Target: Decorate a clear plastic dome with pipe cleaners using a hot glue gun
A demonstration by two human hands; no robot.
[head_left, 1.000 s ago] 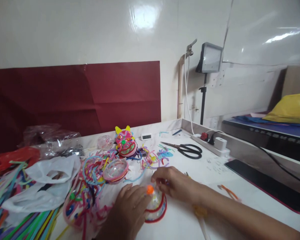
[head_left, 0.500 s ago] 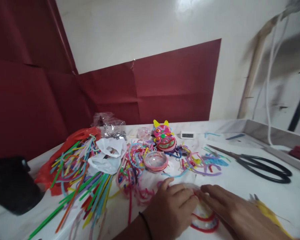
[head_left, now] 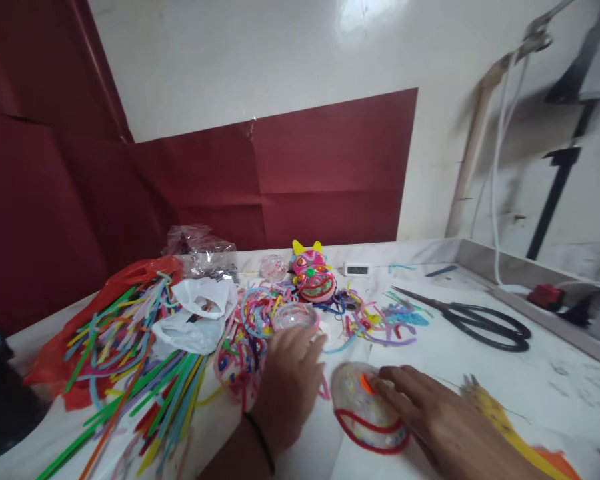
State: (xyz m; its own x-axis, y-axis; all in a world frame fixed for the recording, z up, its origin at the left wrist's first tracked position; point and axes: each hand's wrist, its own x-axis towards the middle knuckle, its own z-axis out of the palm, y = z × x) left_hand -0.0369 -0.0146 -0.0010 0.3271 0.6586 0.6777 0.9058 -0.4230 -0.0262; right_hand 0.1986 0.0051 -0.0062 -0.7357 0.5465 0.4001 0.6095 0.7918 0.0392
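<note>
My left hand [head_left: 293,387] reaches over the table with its fingers stretched out, holding nothing. Its fingertips overlap the near side of a clear bowl-shaped shell [head_left: 296,315] with a pink rim; I cannot tell whether they touch it. My right hand [head_left: 420,407] grips another clear plastic shell [head_left: 353,397], trimmed with red pipe cleaner along its lower part. The fingertips press by a small orange piece [head_left: 367,384] on its top; the thumb is hidden. A pink animal-shaped craft head [head_left: 311,272] with yellow ears stands behind. Tangled pipe cleaner pieces [head_left: 243,333] lie left of my left hand.
Long pipe cleaners [head_left: 165,380] and a red plastic bag [head_left: 50,360] spread at the left, with a white bag [head_left: 195,333] beside them. Black-handled scissors [head_left: 480,320] and yellow-handled pliers [head_left: 500,417] lie right. A small white digital display [head_left: 357,269] stands behind; a black container [head_left: 5,400] is far left.
My left hand has left the red-trimmed shell and moved left and forward toward the pink-rimmed one. My right hand stays on the red-trimmed shell, where an orange piece now shows. The view has shifted right.
</note>
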